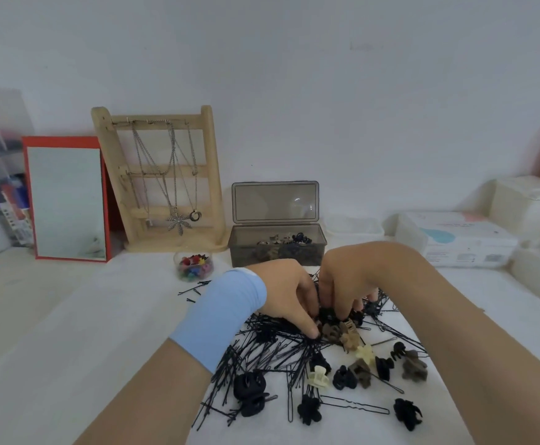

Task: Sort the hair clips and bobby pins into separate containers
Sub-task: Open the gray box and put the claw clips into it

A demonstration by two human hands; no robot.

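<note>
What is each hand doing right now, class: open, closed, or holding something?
Left hand: fingers curled down into the pile of bobby pins; grip cannot be told.
Right hand: fingertips buried among black hair clips; grip cannot be told.

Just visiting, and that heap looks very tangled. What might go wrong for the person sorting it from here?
1. The left hand and right hand dig into the same spot of the bobby pins; a lifted clip may drag tangled pins into the grey box, which holds clips.
2. Stray pins already lie near the small bowl; a forearm's sweep could scatter more.
</note>
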